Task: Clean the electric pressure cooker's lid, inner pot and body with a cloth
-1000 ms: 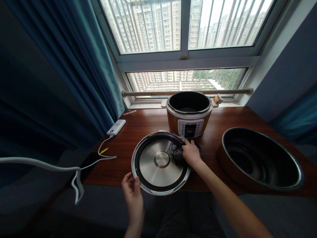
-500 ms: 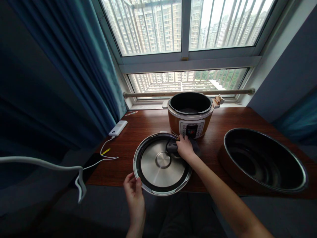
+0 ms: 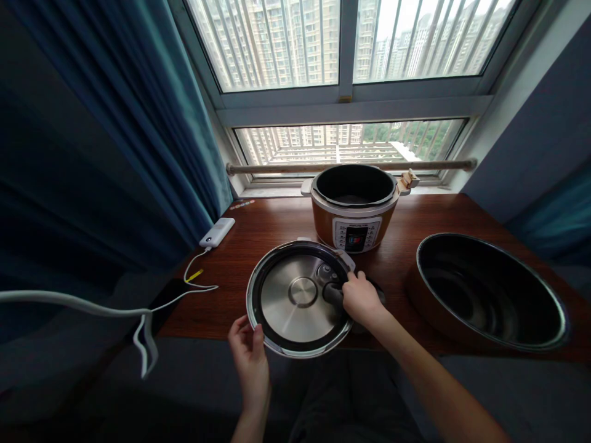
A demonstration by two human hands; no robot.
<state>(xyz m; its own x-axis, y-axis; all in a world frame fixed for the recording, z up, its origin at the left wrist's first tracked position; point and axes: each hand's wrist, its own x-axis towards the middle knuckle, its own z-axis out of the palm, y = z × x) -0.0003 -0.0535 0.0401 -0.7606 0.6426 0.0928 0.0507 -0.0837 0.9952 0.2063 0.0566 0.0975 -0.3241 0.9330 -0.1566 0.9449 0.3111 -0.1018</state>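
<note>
A round pressure cooker lid (image 3: 281, 314) shows its metal inner side, ringed by a black seal. My left hand (image 3: 249, 357) grips the rim at the lower left, thumb on top and fingers below. My right hand (image 3: 363, 298) is closed on a dark grey cloth (image 3: 333, 295) at the lid's right edge. Part of the cloth lies over the seal and part hangs past the rim; the palm hides the rest. Behind the lid stands the electric pressure cooker (image 3: 323, 221), uncovered, with its dark inner pot visible and its control panel lit.
To the right sits a large dark oval pot (image 3: 425, 301). A white power bank (image 3: 218, 232) with a white cable (image 3: 184, 295) and a yellow tag (image 3: 194, 275) lies at the left of the wooden table (image 3: 272, 218). The window and a rail (image 3: 286, 167) are behind; a blue curtain (image 3: 184, 123) hangs left.
My right hand has slid with the cloth down and right along the lid's edge, uncovering the valve fittings at the upper right. My left hand keeps its hold. The camera view has shifted slightly.
</note>
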